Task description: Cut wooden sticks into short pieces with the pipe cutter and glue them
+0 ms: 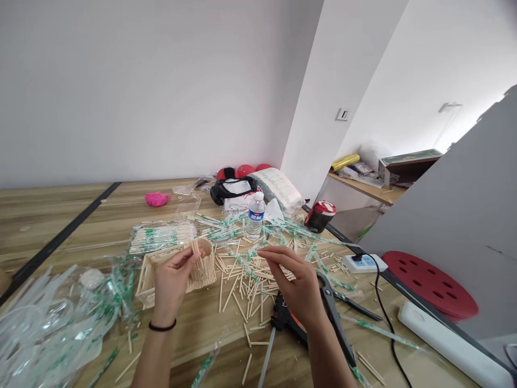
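My left hand (174, 277) is closed in a pinch, with short pale wooden sticks (195, 247) upright between thumb and fingers. Just behind it stands a small box built of wooden sticks (204, 274), partly hidden by the hand. Whether the pinched sticks are joined to the box I cannot tell. My right hand (297, 283) hovers above a heap of loose cut sticks (252, 283), its fingertips drawn together; anything between them is too small to make out. Under the right wrist lies a black and orange glue gun (285, 315), beside dark-handled cutters (333, 312).
Torn wrappers and clear plastic (60, 323) cover the left side. Behind stand a packet of wrapped chopsticks (161, 236), a water bottle (255, 218), pink yarn (156, 199) and a red-black can (320, 215). A power strip (365, 263) and its black cable are at right, near a red stool (430, 283).
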`<state>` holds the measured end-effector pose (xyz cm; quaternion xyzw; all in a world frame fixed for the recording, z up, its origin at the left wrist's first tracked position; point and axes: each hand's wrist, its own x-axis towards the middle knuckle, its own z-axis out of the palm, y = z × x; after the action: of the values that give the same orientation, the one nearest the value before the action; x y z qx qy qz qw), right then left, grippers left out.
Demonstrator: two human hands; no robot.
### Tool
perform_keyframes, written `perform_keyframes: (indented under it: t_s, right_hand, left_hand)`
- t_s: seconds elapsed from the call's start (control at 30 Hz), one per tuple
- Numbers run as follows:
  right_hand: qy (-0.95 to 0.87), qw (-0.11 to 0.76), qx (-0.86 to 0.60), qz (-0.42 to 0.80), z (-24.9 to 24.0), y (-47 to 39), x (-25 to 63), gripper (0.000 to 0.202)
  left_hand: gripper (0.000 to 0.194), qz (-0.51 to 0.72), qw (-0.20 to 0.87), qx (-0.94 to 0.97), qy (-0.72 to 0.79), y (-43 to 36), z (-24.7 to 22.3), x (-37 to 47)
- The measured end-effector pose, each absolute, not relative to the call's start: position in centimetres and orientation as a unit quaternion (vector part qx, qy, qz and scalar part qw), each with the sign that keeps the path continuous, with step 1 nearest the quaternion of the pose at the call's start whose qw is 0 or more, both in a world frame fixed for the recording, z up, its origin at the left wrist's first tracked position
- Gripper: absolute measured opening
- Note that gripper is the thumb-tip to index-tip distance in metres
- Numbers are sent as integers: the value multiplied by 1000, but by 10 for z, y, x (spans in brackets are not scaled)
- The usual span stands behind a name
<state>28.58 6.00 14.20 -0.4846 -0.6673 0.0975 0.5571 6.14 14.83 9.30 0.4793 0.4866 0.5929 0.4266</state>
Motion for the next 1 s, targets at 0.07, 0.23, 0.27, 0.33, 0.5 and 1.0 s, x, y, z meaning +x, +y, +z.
perform_keyframes:
  t_s: [0.07, 0.23, 0.27, 0.33, 0.5, 1.0]
  right_hand:
    - [-668, 554, -487, 97, 142, 61, 286, 24]
    - [-667, 551, -491, 96, 141, 62, 286, 23]
    - [-668, 550, -492, 98, 140, 62, 286, 23]
    - [-670, 546, -493, 101, 139, 62, 287, 23]
    - [-677, 538, -489, 111, 138, 62, 287, 23]
    - [-674, 467, -527, 224, 132, 63, 267, 16]
  left_hand:
    - [32, 611, 433, 460, 478, 156, 87, 53]
    - [33, 625, 463, 432, 455, 159, 82, 50]
    - [33, 625, 470, 428, 452, 159, 82, 51]
    - [33, 625, 484, 420, 446, 159, 82, 53]
    - [34, 617, 517, 399, 439, 156, 87, 56]
    - [32, 585, 620, 358, 381, 126, 123, 73]
